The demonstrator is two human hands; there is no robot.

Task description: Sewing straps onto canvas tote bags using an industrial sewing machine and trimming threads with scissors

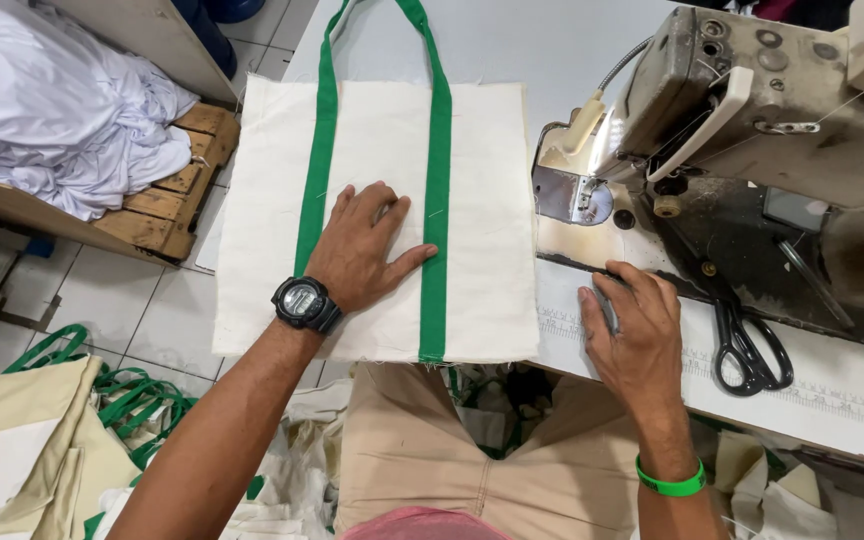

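Note:
A cream cloth bag panel with two green straps lies flat on the sewing table. My left hand, with a black watch on the wrist, presses flat on the cloth between the straps, fingers spread. My right hand, wearing a green wristband, rests on the table's front edge to the right of the cloth; whether its fingers hold a small grey thing is unclear. The sewing machine stands just beyond my right hand.
Black scissors lie on the table to the right of my right hand. White fabric is heaped on a wooden pallet at the left. Finished cream and green bags pile on the floor at lower left.

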